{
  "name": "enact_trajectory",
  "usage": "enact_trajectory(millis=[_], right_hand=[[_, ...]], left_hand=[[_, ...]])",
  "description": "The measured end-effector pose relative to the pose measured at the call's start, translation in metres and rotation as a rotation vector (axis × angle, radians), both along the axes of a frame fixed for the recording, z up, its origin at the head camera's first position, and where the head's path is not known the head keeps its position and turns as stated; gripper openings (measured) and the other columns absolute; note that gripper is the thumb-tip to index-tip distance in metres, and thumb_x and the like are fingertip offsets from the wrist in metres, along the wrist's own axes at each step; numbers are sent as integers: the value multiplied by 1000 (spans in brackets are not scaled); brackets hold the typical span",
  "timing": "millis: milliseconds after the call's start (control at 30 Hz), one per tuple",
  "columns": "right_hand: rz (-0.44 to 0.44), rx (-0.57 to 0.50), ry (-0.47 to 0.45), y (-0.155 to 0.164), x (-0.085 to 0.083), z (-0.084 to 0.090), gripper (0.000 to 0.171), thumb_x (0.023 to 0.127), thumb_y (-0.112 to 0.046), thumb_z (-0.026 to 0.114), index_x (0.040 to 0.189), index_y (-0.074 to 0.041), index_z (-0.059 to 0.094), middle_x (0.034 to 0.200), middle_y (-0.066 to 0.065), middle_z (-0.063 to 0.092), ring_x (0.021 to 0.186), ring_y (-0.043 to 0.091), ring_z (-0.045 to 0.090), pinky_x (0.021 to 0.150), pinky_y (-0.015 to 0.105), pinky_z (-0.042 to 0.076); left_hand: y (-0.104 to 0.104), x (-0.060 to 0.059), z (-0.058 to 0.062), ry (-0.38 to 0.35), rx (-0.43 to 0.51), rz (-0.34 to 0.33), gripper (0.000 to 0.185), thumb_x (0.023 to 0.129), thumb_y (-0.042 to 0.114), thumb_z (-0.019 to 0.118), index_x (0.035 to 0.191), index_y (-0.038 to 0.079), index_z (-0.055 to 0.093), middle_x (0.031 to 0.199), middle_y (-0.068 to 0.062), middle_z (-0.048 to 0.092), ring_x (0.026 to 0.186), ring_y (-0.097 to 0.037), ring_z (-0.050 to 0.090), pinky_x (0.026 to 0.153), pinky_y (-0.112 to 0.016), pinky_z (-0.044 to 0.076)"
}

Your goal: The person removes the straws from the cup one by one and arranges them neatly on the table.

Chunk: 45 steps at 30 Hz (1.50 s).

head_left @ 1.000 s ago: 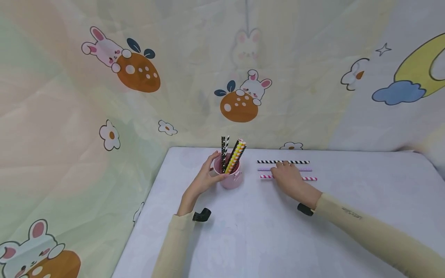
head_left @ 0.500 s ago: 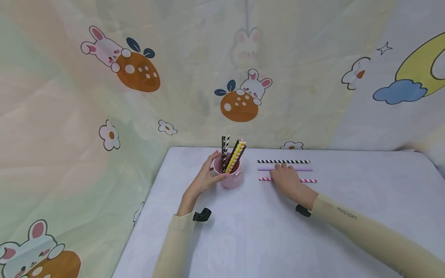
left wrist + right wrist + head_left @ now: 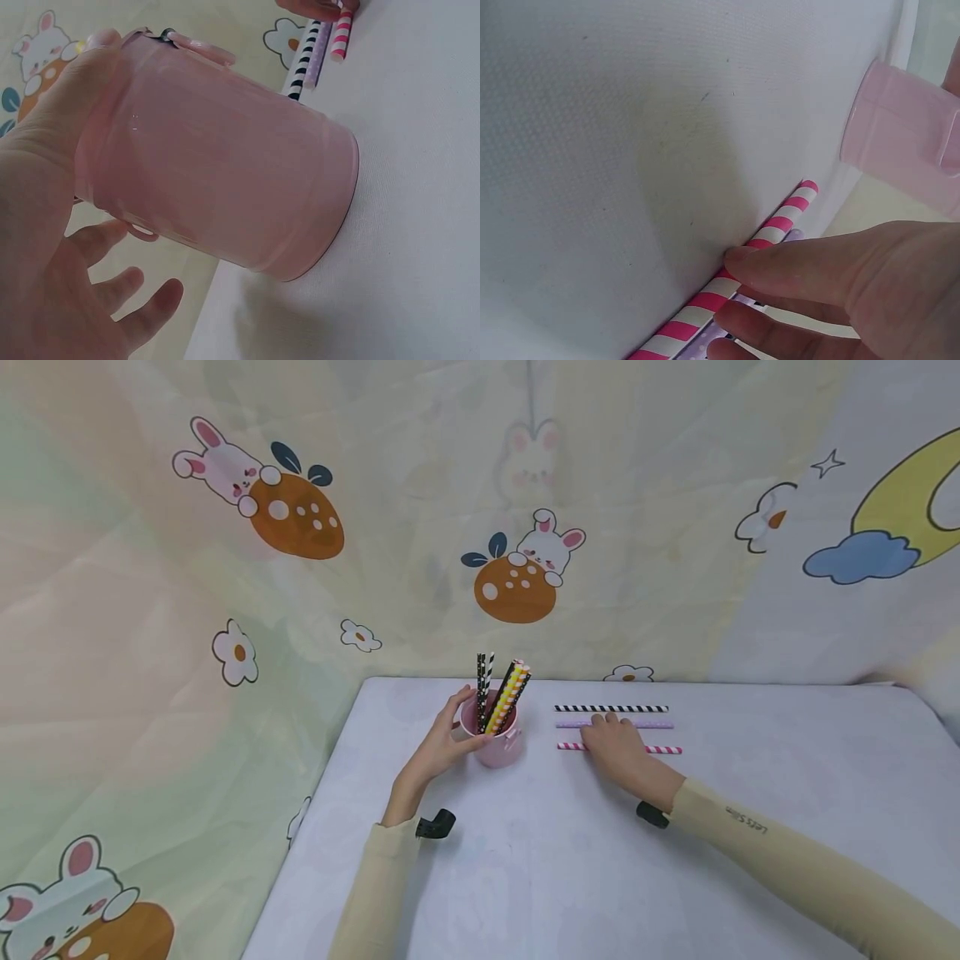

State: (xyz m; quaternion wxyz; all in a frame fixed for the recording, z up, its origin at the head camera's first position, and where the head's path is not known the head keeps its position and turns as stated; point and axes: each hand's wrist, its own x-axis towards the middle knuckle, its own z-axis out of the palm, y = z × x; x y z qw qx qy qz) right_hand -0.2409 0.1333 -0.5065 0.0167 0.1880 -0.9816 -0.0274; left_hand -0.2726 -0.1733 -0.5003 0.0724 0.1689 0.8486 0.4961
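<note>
Left hand (image 3: 438, 747) grips pink cup (image 3: 497, 739) near table's far edge; right hand (image 3: 618, 745), fingers extended, presses pink-striped straw (image 3: 667, 749). Risk: straw rolling from under fingertips.

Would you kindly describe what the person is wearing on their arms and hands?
Both hands, the left hand and right hand, are bare. Long, close-fitting beige sleeves reach each wrist; the right sleeve carries small dark lettering. A small black device sits at each wrist.
</note>
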Motion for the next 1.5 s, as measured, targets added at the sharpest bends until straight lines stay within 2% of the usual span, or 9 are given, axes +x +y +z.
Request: enact_trajectory(millis=[200,467,600,833,933,1067,1167,1300,1500], right_hand=[[-3,-11,-8,1,0,3,15,91,-4,69,107,-2,69,101,21,66,93,38,62,79,52,57],[10,-23,9,3,-1,2,15,92,0,65,106,-2,68,100,21,66,94,39,62,78,53,56],[7,-48,-52,4,-6,5,17,91,-5,69,108,-2,69,101,19,68,94,38,64,79,53,58],[-50,-294,-278,1,-18,30,21,89,-16,73,107,-5,70,100,11,70,90,26,64,79,45,55],[-68,-368,-333,-1,-22,37,27,89,-22,75,111,-6,70,102,10,70,89,23,62,79,41,55],[-66,-443,-309,-6,-25,41,37,87,-30,78,116,-8,69,107,11,71,90,23,63,75,38,55],[-84,-512,-278,-11,-26,43,46,87,-39,78,122,-10,67,114,13,71,99,27,65,80,42,56],[-113,-668,-264,-18,-26,43,53,87,-45,76,127,-12,64,123,14,69,114,33,63,92,49,55],[-132,-904,-230,-32,-24,42,50,91,-42,73,128,-11,62,128,12,66,117,33,63,95,48,55]], left_hand=[[0,-3,-4,2,-8,4,90,86,35,80,158,23,26,168,-1,19,155,-27,18,120,-55,32],[0,-3,-4,-7,11,8,89,87,29,80,158,23,27,168,-2,19,155,-28,18,120,-57,31],[0,-2,-4,-22,8,14,89,87,31,80,157,24,27,168,-1,19,155,-27,18,121,-55,31],[0,-2,-3,-27,9,17,91,86,35,81,157,25,26,168,-1,19,155,-26,19,121,-55,30],[0,-1,-3,-29,13,16,91,86,34,81,157,24,26,168,-1,20,155,-26,19,121,-54,30],[0,-1,-3,-27,24,16,90,86,30,80,158,21,26,168,-2,20,155,-26,18,121,-55,30],[0,-1,-3,-22,39,11,89,87,27,80,158,21,27,168,-3,20,155,-27,18,120,-56,30],[0,-1,-4,-20,41,9,89,87,27,80,158,20,26,168,-3,21,155,-26,19,120,-56,31],[1,-2,-5,-26,24,20,91,86,35,81,158,21,26,167,-1,21,155,-25,21,121,-54,31]])
